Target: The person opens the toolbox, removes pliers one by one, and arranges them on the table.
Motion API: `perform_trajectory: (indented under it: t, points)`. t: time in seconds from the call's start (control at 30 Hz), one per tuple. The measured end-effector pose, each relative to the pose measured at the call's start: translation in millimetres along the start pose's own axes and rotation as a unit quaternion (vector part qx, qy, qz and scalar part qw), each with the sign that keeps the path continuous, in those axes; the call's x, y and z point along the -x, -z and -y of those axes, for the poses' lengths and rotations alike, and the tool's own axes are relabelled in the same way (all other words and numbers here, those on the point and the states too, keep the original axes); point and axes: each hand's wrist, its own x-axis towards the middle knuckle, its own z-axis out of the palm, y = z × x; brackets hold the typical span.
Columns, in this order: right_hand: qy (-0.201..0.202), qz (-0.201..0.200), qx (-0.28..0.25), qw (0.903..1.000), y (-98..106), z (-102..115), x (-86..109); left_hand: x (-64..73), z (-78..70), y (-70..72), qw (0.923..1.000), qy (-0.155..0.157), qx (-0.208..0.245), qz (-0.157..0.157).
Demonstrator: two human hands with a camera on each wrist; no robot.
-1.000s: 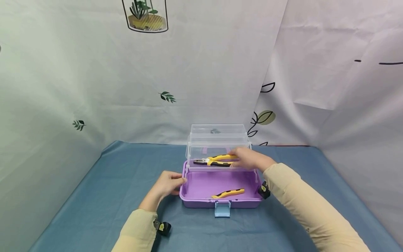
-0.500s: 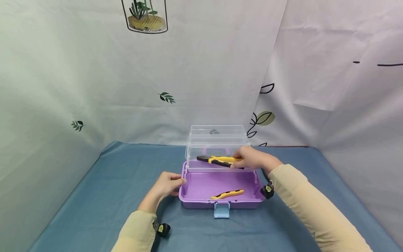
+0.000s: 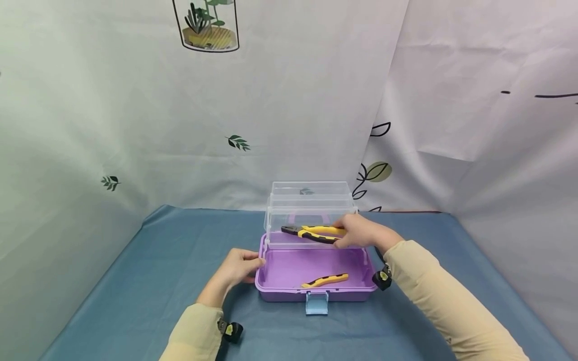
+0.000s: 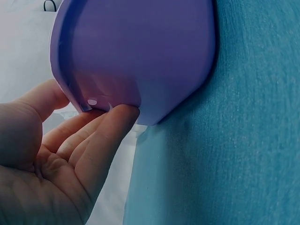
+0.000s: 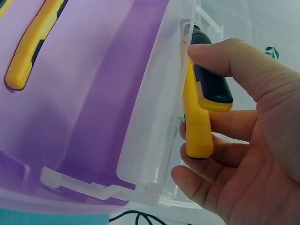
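A purple toolbox [image 3: 289,296] stands with its clear tray [image 3: 280,242] raised at the back. My left hand [image 3: 237,265] grips the box's left rim, thumb on one side and fingers on the other; the left wrist view shows fingertips against the purple wall [image 4: 140,47]. My right hand [image 3: 361,231] holds a pair of pliers [image 3: 316,232] by its yellow-and-black handles, at the clear tray. Their dark jaws point left. The right wrist view has my thumb on one handle [image 5: 213,84] and fingers behind the other, the handles spread apart.
A tool with a yellow-and-black handle [image 3: 325,280] lies in the bottom of the box; its kind is unclear. The blue latch [image 3: 317,303] hangs down in front. Blue cloth [image 3: 180,240] covers the table, and a pale printed curtain [image 3: 293,110] closes off the back and sides.
The pliers have lifted slightly at the tray and turned in my right hand, with the hand shifting a little. My left hand keeps its hold on the rim.
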Motion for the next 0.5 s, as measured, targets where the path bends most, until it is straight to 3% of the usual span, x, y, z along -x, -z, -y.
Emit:
perform_trajectory:
  t: [0.27, 0.5]
  points:
    - [0.023, -0.035, -0.002, 0.9991, -6.4, -9.1, 1.9, -0.7, -0.8, 0.1, 1.0, -0.001, 0.005, 0.002]
    - [0.037, -0.054, -0.035, 0.9973, -13.3, -10.9, 6.1, -1.3, -0.3, 0.2, 1.0, 0.0, -0.002, 0.003]
